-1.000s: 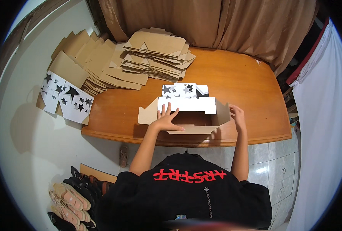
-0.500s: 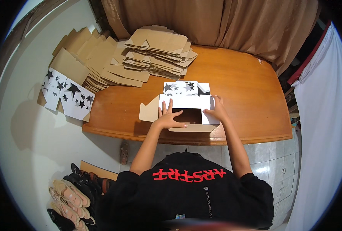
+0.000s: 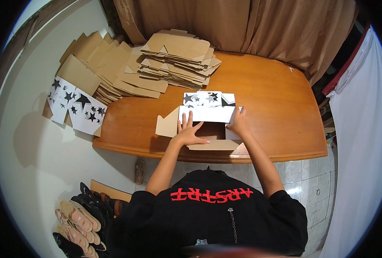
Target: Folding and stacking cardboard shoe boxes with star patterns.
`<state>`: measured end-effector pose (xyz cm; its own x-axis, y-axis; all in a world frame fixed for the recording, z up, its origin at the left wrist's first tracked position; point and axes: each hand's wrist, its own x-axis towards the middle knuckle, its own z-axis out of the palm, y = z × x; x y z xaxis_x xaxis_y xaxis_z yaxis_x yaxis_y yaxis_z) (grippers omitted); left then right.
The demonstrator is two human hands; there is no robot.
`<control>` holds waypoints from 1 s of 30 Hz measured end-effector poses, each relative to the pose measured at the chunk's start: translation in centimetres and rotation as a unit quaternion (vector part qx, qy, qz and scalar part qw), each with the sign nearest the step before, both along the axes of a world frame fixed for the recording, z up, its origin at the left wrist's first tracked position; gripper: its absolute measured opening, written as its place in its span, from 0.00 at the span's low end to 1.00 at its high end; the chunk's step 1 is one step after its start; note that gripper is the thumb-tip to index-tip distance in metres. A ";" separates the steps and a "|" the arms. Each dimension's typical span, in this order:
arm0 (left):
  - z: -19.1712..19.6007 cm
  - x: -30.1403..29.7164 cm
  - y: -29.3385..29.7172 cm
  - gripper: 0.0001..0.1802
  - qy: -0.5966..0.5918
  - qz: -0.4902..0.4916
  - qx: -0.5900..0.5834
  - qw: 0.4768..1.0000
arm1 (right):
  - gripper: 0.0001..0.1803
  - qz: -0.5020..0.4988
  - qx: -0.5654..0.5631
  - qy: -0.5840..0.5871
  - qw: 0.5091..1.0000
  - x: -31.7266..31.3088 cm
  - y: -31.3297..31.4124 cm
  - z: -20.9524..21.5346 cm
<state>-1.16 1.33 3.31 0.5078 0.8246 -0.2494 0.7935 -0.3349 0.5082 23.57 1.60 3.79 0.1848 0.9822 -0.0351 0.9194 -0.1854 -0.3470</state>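
A partly folded cardboard box (image 3: 206, 115), white with black stars on its far panel and brown inside, sits on the table in front of me with its opening upward. My left hand (image 3: 188, 134) lies over its left side, fingers spread on the white panel and thumb reaching across the opening. At the box's right end, my right hand (image 3: 240, 124) grips the side panel between thumb and fingers. A brown flap (image 3: 167, 124) sticks out on the left, and another brown flap (image 3: 214, 145) leans out along the near edge.
Stacks of flat brown cardboard blanks (image 3: 176, 53) stand at the back left. A star-printed sheet (image 3: 77, 105) hangs over the left edge of the wooden table (image 3: 276, 94). A brown curtain (image 3: 225, 21) borders the back; sandals (image 3: 77, 219) lie on the floor at lower left.
My right hand has drawn the right side panel up and inward, so less of its white face shows. The near flap has tipped slightly toward me. My left hand stays almost still.
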 end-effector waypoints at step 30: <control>1.6 -3.7 -1.4 0.20 -0.289 0.037 0.105 0.951 | 0.60 0.021 0.076 0.031 0.996 -0.2 -0.5 -0.8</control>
